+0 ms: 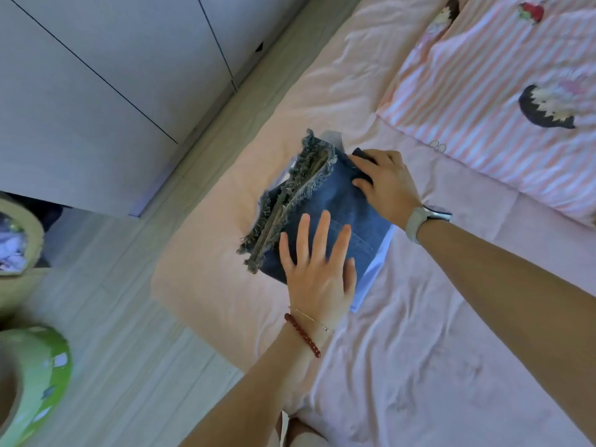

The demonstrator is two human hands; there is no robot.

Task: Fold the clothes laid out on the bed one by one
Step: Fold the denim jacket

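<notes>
Pink-sheeted bed [419, 333] beside pale wardrobe doors [96, 75]. Folded denim garment [345, 204], frayed hems leftward, lies near the bed's edge atop a light-blue folded item [371, 279]. Left hand [317, 269] presses it flat, fingers straight. Right hand [387, 185] grips the far corner, fingers curled. Judged: final smoothing; next, release and fetch another garment.

Dark blue frayed denim shorts [342, 201] lie on a pale pink sheet [419, 350]; a pink-and-white striped quilt [483, 85] fills the upper right.
</notes>
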